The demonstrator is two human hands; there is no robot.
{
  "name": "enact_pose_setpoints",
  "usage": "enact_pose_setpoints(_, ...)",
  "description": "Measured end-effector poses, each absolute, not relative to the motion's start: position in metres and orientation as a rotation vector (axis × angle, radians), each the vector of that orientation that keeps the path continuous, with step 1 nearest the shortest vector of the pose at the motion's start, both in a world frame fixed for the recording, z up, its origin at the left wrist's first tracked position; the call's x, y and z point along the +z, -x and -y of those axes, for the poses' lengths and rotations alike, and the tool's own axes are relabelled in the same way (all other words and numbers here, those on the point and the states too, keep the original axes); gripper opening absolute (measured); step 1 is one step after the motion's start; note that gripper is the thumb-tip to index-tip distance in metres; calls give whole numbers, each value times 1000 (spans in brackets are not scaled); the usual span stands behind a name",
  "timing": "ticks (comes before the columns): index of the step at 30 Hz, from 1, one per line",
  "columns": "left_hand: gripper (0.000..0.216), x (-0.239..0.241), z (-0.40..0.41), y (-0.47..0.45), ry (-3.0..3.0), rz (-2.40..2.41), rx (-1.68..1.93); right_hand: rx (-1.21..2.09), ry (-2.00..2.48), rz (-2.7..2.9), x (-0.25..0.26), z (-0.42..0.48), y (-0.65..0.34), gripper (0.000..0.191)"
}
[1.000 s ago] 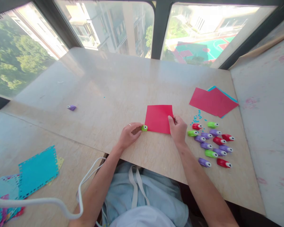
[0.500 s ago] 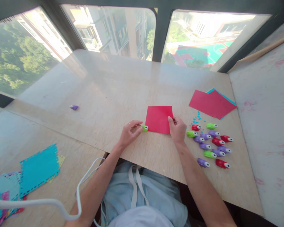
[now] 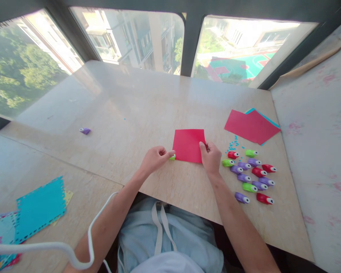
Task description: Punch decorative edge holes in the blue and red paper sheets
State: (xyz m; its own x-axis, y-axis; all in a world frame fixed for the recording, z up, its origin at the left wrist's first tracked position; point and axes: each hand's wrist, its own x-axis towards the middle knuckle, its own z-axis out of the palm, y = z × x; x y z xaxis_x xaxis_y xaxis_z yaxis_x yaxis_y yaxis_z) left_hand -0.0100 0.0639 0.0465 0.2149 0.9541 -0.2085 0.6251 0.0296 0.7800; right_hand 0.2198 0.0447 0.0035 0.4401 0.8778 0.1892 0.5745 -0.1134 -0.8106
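Note:
A red sheet of paper (image 3: 188, 146) is held up in front of me, its right edge pinched between the thumb and fingers of my right hand (image 3: 211, 157). At its lower left corner sits a small green craft punch (image 3: 172, 157). My left hand (image 3: 156, 160) is closed on that punch, with the thumb over its top and the fingers curled. Part of the punch is hidden by the thumb. Right of my right hand, several red, green and purple craft punches (image 3: 244, 178) lie in a loose group on the table.
More red and blue sheets (image 3: 252, 127) lie at the back right, near blue paper bits (image 3: 234, 144). One purple punch (image 3: 85, 131) lies far left. Blue sheets with punched edges (image 3: 41, 208) are at the lower left. A white cable (image 3: 91, 235) crosses my left forearm. Windows (image 3: 127, 41) stand behind.
My left hand has closed in, its thumb now over the green punch and its fingers curled. The red sheet stays in my right hand. The whole view has shifted slightly.

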Motion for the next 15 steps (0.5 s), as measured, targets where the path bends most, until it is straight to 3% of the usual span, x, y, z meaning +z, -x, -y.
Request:
enact_pose_setpoints(10,47,49,-73,1,-1721,-1540,264,422,1827,1242,5,-44,-219,38)
enact_pose_setpoints(15,56,48,-84,2,-1615,-1442,149,417,1828,1244,4,-45,-219,39)
